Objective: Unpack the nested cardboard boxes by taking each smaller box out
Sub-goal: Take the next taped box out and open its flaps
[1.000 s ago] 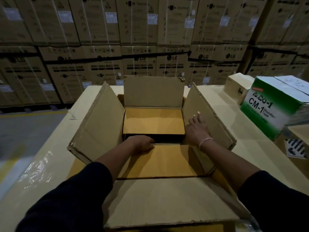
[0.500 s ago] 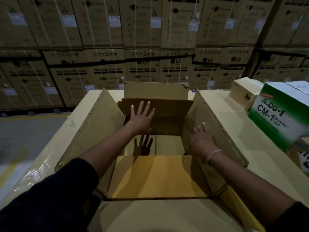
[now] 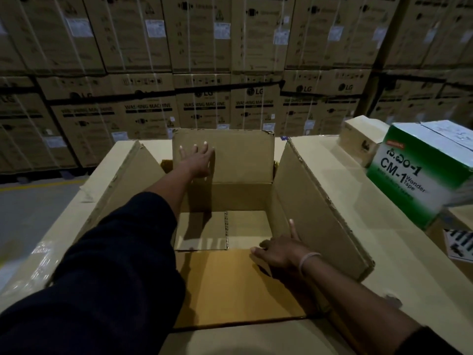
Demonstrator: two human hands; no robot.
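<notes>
My left hand point(image 3: 198, 162), grip released, flattens the far flap point(image 3: 238, 155); right hand point(image 3: 279, 249), also released, presses the near flap point(image 3: 225, 285); lifting the inner box point(image 3: 245, 201) likely follows.

Warehouse, apparently appliance storage: strapped washing-machine cartons point(image 3: 199, 108) stacked wall-high across upper frame; concrete floor point(image 3: 33, 211) with yellow line at left.

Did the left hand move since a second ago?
Yes. The left hand went away from the person, from the near flap across the box's opening to the far flap, where it now presses flat.
</notes>
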